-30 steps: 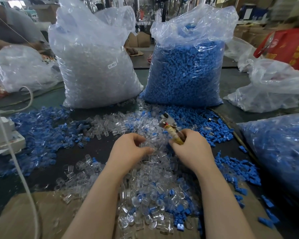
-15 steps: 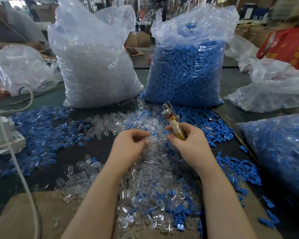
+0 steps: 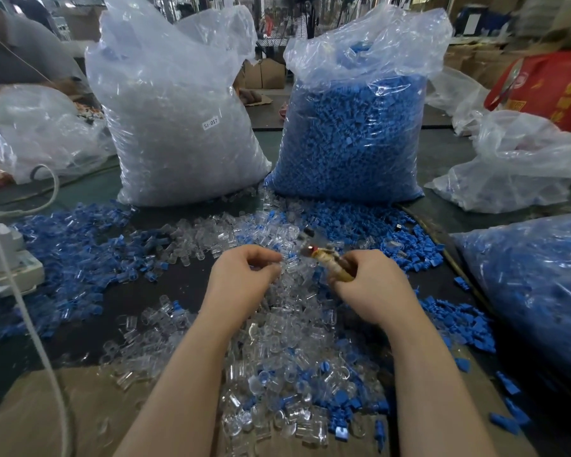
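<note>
My right hand (image 3: 373, 288) grips a small tool with a yellowish handle and a metal tip (image 3: 330, 258); the tip points left toward my left hand. My left hand (image 3: 241, 278) hovers over a heap of clear plastic caps (image 3: 277, 344), fingers curled with thumb and fingertips pinched together; whether a clear cap is between them I cannot make out. Loose blue plastic pieces (image 3: 360, 222) lie mixed among the clear ones on the dark table (image 3: 152, 291).
A tall bag of clear caps (image 3: 178, 127) and a tall bag of blue pieces (image 3: 353, 133) stand behind the heap. Another blue-filled bag (image 3: 534, 278) lies at right, crumpled bags at both sides. A white cable (image 3: 30, 324) and white box (image 3: 4, 258) sit left. Cardboard (image 3: 47, 413) lies near me.
My right hand has tilted the tool from pointing up and away to lying nearly level, tip toward my left hand. Both hands have shifted slightly.
</note>
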Available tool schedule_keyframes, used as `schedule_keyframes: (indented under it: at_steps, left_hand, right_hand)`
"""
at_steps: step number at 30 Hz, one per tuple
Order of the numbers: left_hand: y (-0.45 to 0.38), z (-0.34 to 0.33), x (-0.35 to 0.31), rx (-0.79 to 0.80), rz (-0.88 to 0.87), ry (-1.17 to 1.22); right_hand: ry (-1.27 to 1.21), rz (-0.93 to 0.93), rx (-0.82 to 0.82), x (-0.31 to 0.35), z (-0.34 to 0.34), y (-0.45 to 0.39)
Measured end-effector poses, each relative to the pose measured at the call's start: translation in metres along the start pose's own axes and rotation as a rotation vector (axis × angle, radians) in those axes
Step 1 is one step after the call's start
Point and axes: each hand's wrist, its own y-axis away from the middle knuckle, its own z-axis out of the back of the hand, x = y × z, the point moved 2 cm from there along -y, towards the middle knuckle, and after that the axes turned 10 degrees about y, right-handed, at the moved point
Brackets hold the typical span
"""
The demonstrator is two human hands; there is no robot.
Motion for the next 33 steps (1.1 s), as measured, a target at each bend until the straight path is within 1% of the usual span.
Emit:
schedule_keyframes:
  at_steps: [3,9,18,20,27,33]
  left_hand:
    - [0.000,0.000,-0.001,-0.018,0.011,0.042]
    - [0.002,0.001,-0.001,-0.024,0.026,0.145]
    - [0.003,0.001,-0.003,0.031,0.015,0.245]
    - [0.003,0.001,-0.003,0.027,0.008,0.241]
    - [0.002,-0.001,-0.004,0.055,0.014,0.241]
    - [0.003,-0.001,-0.002,0.017,0.015,0.233]
  right_hand:
    - [0.107,0.001,0.062,0.007,-0.004,0.001]
    - [0.201,-0.043,0.023,0.015,-0.005,0.004]
    - [0.191,-0.101,0.012,0.018,-0.009,0.003]
    - [0.163,-0.113,-0.001,0.014,-0.008,0.003]
    - [0.205,-0.105,0.016,0.019,-0.009,0.002]
    - [0.164,-0.115,-0.020,0.016,-0.009,0.002]
